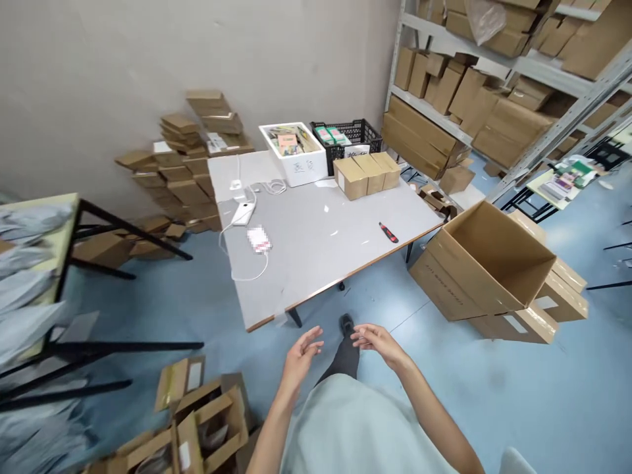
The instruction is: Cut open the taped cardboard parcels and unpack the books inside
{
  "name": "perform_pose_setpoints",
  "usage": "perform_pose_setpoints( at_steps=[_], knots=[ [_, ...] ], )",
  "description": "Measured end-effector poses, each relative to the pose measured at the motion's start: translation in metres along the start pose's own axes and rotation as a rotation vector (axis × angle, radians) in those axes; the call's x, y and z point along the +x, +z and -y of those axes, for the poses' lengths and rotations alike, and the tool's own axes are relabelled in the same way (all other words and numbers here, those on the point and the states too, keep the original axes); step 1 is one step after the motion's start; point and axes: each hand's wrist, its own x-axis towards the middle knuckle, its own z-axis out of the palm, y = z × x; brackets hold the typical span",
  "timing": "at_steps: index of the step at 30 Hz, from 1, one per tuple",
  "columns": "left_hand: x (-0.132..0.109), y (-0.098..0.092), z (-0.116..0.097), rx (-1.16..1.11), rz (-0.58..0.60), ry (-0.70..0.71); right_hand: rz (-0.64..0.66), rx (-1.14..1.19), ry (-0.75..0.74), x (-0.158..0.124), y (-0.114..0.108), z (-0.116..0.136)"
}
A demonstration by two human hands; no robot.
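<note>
My left hand [303, 354] hovers in front of my body with its fingers apart, holding nothing. Level with it, my right hand [378, 342] is open too, and its palm faces inward. Both are in the air short of the near edge of a grey-topped table [306, 243]. A red and black utility knife [388, 232] lies on the table's right side. Three small cardboard boxes [366, 175] stand in a row behind it. On the left rest a white phone-like device [259, 239] with a cable and a white power strip [243, 212].
A white foam bin [302, 168] and a black crate [365, 135] stand at the table's back. Right of the table is a large open carton [444, 280]. Shelving [553, 82] full of boxes rises beyond. Opened cartons [217, 428] lie on the floor at left, near a table with grey bags [24, 289].
</note>
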Motion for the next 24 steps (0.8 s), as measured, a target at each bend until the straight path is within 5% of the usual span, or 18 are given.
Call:
perform_pose_setpoints(
  at_steps=[8, 14, 18, 24],
  knots=[
    [0.173, 0.073, -0.119, 0.004, 0.227, 0.063, -0.202, 0.007, -0.126, 0.082, -0.055, 0.147],
    [0.271, 0.129, -0.197, 0.070, 0.350, 0.123, -0.367, 0.012, -0.177, 0.130, -0.105, 0.204],
    [0.320, 0.152, -0.223, 0.108, 0.367, 0.129, -0.428, -0.017, -0.167, 0.176, -0.153, 0.218],
    [0.373, 0.181, -0.232, 0.099, 0.245, 0.073, -0.411, -0.128, -0.217, 0.282, -0.233, 0.256]
  ],
)
